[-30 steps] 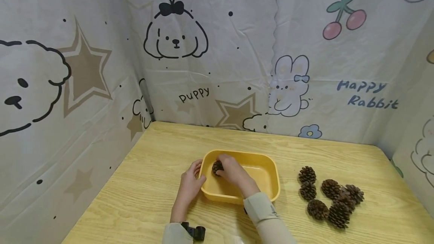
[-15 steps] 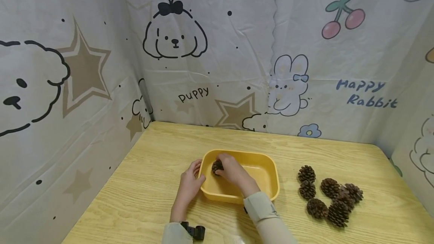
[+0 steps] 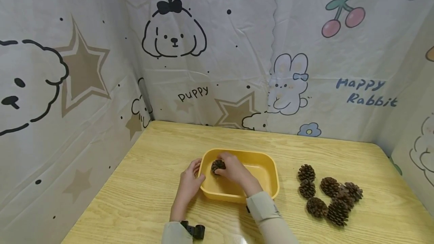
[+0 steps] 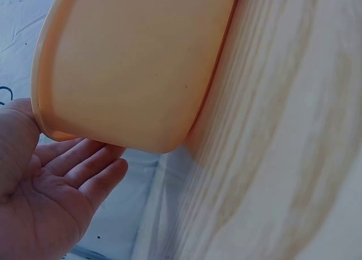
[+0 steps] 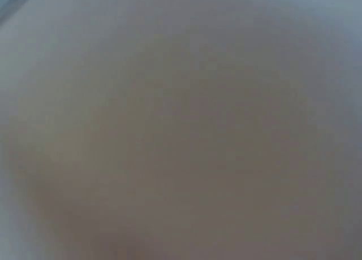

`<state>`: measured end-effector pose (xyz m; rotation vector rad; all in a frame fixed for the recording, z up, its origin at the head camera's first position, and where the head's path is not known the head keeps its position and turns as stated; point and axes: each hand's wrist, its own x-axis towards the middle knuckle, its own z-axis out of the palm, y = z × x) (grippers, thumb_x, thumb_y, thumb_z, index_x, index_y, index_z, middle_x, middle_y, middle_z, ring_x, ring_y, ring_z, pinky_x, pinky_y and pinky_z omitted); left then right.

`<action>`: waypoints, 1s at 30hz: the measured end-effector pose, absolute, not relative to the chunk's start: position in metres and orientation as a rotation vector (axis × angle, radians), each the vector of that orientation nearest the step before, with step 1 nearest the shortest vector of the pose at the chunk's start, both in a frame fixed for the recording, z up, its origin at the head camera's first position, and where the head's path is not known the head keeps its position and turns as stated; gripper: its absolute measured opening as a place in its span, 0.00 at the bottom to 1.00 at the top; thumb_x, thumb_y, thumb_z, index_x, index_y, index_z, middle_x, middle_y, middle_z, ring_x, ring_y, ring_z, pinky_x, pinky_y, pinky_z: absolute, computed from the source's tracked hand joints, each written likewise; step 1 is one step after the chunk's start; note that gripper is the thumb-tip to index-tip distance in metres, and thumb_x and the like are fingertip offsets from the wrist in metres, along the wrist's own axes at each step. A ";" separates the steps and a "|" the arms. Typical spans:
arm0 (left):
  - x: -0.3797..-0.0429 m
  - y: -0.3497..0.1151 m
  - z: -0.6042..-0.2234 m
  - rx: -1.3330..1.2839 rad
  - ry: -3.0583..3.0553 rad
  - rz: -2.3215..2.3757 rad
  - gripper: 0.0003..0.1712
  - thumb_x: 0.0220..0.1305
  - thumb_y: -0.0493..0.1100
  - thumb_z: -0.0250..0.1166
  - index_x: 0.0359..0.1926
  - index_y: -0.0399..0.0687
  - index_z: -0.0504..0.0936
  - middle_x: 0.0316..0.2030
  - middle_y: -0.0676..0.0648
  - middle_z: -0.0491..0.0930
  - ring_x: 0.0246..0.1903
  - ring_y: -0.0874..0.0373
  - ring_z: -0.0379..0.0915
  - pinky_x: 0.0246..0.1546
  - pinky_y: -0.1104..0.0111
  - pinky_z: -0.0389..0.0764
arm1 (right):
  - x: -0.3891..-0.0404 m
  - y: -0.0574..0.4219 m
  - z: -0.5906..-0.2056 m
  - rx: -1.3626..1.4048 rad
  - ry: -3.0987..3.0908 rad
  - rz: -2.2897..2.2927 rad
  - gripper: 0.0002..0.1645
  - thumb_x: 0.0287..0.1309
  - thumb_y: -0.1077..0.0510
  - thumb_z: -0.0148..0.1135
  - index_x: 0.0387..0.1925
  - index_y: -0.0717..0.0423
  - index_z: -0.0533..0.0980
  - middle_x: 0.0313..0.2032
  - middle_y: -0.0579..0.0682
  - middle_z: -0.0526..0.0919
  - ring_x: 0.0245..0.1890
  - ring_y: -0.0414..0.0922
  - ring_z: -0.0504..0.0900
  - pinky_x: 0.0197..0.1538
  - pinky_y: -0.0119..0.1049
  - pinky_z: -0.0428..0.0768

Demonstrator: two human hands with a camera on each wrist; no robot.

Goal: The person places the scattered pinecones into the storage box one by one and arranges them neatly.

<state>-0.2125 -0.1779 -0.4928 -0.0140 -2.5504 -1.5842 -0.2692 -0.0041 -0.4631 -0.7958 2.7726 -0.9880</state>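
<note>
In the head view, my right hand (image 3: 234,168) reaches into the yellow plastic box (image 3: 260,156) and pinches a brown pine cone (image 3: 217,166) at the box's left end. Fingertips and thumb lie on the cone's right side, partly hiding it. Against the box's left end rests my left hand (image 3: 189,182), thumb at the rim and fingers along the outside. The left wrist view shows this left hand (image 4: 62,195) with its fingers loosely extended beside the box wall (image 4: 136,73). Only a blur fills the right wrist view.
Several pine cones (image 3: 338,212) lie grouped on the wooden table (image 3: 162,142), right of the box. Behind and beside the table hangs a pale printed cloth (image 3: 237,52). A black wrist camera (image 3: 196,231) sits on my left cuff.
The pine cone and my right fingertips have shifted slightly, with more of the cone showing now. The right sleeve has moved a little to the right. My left hand and the box stay nearly still.
</note>
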 end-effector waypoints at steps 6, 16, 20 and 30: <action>-0.213 -0.176 -0.494 -0.016 -2.545 -1.587 0.31 0.60 0.28 0.58 0.66 0.33 0.67 0.61 0.30 0.74 0.63 0.37 0.71 0.67 0.52 0.75 | -0.267 0.006 -0.460 -0.705 2.743 -1.067 0.29 0.58 0.59 0.67 0.59 0.67 0.73 0.59 0.63 0.77 0.62 0.59 0.75 0.66 0.53 0.77; -0.213 -0.177 -0.495 -0.003 -2.547 -1.601 0.32 0.61 0.29 0.58 0.68 0.35 0.67 0.62 0.30 0.73 0.63 0.37 0.71 0.66 0.52 0.75 | -0.259 0.026 -0.461 -0.668 2.727 -1.171 0.26 0.57 0.59 0.68 0.56 0.66 0.75 0.56 0.62 0.80 0.59 0.60 0.77 0.65 0.55 0.78; -0.212 -0.177 -0.494 0.004 -2.542 -1.622 0.32 0.62 0.30 0.58 0.69 0.35 0.66 0.63 0.31 0.72 0.64 0.38 0.70 0.66 0.51 0.75 | -0.256 0.033 -0.462 -0.658 2.725 -1.196 0.27 0.57 0.58 0.68 0.56 0.66 0.75 0.56 0.62 0.80 0.59 0.60 0.77 0.64 0.56 0.78; -0.213 -0.177 -0.494 -0.011 -2.550 -1.608 0.32 0.62 0.29 0.58 0.68 0.35 0.66 0.63 0.30 0.72 0.64 0.38 0.70 0.67 0.52 0.75 | -0.245 0.052 -0.463 -0.654 2.758 -1.227 0.25 0.56 0.56 0.69 0.54 0.63 0.77 0.53 0.58 0.83 0.56 0.57 0.79 0.61 0.54 0.80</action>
